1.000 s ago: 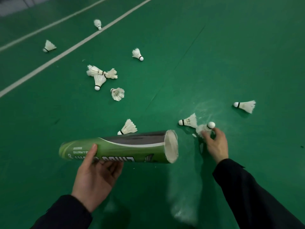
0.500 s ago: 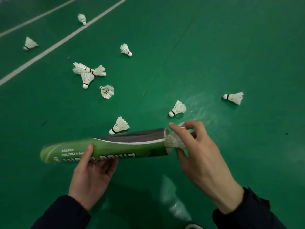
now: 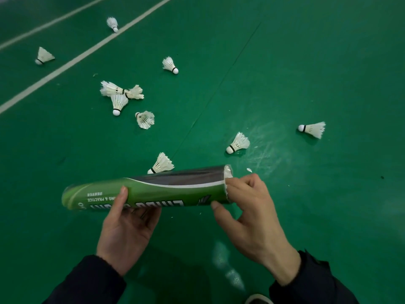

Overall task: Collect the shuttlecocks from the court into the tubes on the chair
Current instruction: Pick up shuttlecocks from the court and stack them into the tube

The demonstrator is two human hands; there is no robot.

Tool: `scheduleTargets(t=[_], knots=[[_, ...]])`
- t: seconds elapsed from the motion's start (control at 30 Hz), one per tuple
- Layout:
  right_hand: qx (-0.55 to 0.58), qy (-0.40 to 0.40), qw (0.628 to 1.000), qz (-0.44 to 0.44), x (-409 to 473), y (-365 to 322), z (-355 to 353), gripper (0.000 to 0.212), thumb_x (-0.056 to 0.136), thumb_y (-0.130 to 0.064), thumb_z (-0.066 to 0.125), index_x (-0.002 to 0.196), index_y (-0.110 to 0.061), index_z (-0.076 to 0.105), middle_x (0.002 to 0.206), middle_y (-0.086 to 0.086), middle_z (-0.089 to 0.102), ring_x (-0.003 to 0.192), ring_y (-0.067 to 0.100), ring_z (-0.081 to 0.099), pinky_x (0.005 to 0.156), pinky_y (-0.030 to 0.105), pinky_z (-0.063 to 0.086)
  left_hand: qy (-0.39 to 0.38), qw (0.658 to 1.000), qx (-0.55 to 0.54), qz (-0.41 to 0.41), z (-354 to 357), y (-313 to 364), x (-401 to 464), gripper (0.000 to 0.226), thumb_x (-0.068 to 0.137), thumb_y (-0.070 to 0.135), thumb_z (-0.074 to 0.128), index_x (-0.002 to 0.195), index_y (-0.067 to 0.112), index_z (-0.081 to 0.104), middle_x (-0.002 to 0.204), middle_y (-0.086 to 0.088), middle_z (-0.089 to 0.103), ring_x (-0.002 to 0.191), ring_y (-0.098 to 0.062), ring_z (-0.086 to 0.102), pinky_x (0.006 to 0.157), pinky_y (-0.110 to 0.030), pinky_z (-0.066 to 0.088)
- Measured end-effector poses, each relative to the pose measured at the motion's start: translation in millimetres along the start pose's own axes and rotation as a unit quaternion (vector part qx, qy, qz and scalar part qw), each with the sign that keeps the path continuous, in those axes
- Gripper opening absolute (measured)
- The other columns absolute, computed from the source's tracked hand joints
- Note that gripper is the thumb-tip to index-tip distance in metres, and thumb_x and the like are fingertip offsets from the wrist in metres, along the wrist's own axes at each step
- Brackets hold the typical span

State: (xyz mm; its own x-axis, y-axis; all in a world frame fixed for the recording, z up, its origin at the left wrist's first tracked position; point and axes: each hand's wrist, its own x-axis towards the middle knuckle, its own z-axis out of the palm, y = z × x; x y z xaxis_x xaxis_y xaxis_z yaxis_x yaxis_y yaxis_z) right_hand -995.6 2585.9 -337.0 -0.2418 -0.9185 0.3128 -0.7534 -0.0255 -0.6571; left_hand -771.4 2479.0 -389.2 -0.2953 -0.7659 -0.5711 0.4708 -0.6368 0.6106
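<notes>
Green shuttlecock tube (image 3: 153,191), held nearly level above the green court floor (image 3: 306,62), open mouth at its right end, closed end at its left. Left hand (image 3: 126,224) beneath the tube's left half, thumb laid over the near wall, fingers curled round the underside: a firm grip. Right hand (image 3: 252,213) at the tube's mouth, fingers bent against the rim and partly inside, thumb just below the lower edge; whether those fingers pinch a shuttlecock inside cannot be told. Dark sleeves (image 3: 317,281) on both wrists.

Just behind the tube, partly hidden by its top wall: one shuttlecock (image 3: 162,163). Beyond the mouth, a little farther off: a second shuttlecock (image 3: 238,143), on its side on a scuffed patch. Well right of the mouth: a third shuttlecock (image 3: 313,129), cork pointing left. Far beyond the tube's left half: a cluster of three shuttlecocks (image 3: 120,94) touching one another, with a frayed shuttlecock (image 3: 145,119) just beside. Farther still: single shuttlecocks (image 3: 170,65) scattered near the white court line (image 3: 72,60). Small white feather scrap (image 3: 249,170) on the floor just right of the mouth.
</notes>
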Motion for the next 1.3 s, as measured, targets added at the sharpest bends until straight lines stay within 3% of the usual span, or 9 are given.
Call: scheduleTargets(t=[0.27,0.43,0.63,0.73,0.83,0.93,1.07,1.17,1.3], knots=[[0.106,-0.162,0.975,0.105,6,1,-7,0.009,0.097,-0.03,0.064,0.102,-0.027,0.07,0.062,-0.029,0.055,0.048,0.003,0.049,0.053,0.015,0.034,0.008,1.0,-0.01,0.021,-2,-1,1,0.028,0.098,0.048,0.057,0.102,0.023,0.068,0.097,-0.001,0.075,0.091,-0.016,0.075,0.087,-0.035,0.061],[0.349,-0.224,0.885,0.212,11,7,-1,0.016,0.098,-0.017,0.063,0.107,-0.027,0.072,0.079,-0.008,0.056,0.052,0.018,0.061,0.042,0.028,0.046,0.013,0.999,-0.006,0.029,-9,-5,3,0.03,0.097,0.051,0.059,0.107,0.023,0.066,0.098,0.001,0.075,0.09,-0.014,0.075,0.088,-0.036,0.061],[0.375,-0.228,0.862,0.254,13,3,4,0.01,0.098,-0.022,0.066,0.102,-0.025,0.075,0.095,0.015,0.067,0.054,0.019,0.063,0.049,0.033,0.055,0.01,0.999,0.0,0.048,-13,-7,6,0.026,0.095,0.05,0.059,0.104,0.026,0.067,0.096,0.002,0.075,0.093,-0.014,0.072,0.086,-0.033,0.061],[0.338,-0.184,0.872,0.302,14,5,11,0.056,0.096,-0.054,0.059,0.094,0.002,0.063,0.062,0.016,0.059,0.04,0.019,0.053,0.05,0.038,0.053,-0.003,0.999,0.005,0.038,-17,-8,6,0.035,0.094,0.049,0.061,0.117,0.023,0.065,0.103,0.0,0.073,0.098,-0.017,0.071,0.084,-0.033,0.062],[0.416,-0.121,0.829,0.353,12,9,22,0.082,0.082,-0.07,0.064,0.101,0.01,0.059,0.085,0.017,0.051,0.038,0.012,0.033,0.047,0.037,0.056,-0.013,0.998,0.041,0.037,-20,-11,7,0.049,0.089,0.05,0.065,0.128,0.021,0.06,0.112,-0.004,0.071,0.099,-0.017,0.073,0.083,-0.033,0.062],[0.437,-0.086,0.822,0.356,9,9,20,0.058,0.085,-0.06,0.064,0.096,-0.005,0.074,0.082,0.034,0.061,0.039,0.014,0.047,0.053,0.035,0.055,0.026,0.998,0.024,0.047,-32,12,11,0.08,0.083,0.067,0.072,0.144,0.018,0.052,0.127,-0.011,0.067,0.116,-0.029,0.069,0.099,-0.049,0.055],[0.404,-0.056,0.85,0.333,6,21,5,0.049,0.096,-0.051,0.056,0.092,-0.005,0.075,0.061,0.008,0.065,0.04,0.015,0.054,0.062,0.053,0.051,0.156,0.974,-0.105,0.131,-93,76,18,0.072,0.085,0.063,0.073,0.146,0.03,0.051,0.14,-0.012,0.06,0.116,-0.031,0.068,0.093,-0.056,0.057],[0.388,-0.083,0.867,0.301,3,26,3,0.047,0.095,-0.051,0.054,0.081,-0.009,0.071,0.053,0.014,0.058,0.042,0.02,0.058,0.055,0.039,0.048,0.111,0.986,0.03,0.12,-108,90,17,0.038,0.087,0.065,0.066,0.11,0.035,0.07,0.117,0.003,0.071,0.101,-0.013,0.073,0.079,-0.043,0.063],[0.405,-0.149,0.864,0.259,0,22,12,0.023,0.098,-0.03,0.063,0.098,-0.009,0.071,0.091,0.01,0.074,0.058,0.02,0.065,0.047,0.033,0.052,0.121,0.974,0.16,0.102,-116,92,22,0.072,0.049,0.071,0.083,0.104,0.027,0.069,0.107,0.002,0.074,0.094,-0.012,0.073,0.071,-0.039,0.065]])
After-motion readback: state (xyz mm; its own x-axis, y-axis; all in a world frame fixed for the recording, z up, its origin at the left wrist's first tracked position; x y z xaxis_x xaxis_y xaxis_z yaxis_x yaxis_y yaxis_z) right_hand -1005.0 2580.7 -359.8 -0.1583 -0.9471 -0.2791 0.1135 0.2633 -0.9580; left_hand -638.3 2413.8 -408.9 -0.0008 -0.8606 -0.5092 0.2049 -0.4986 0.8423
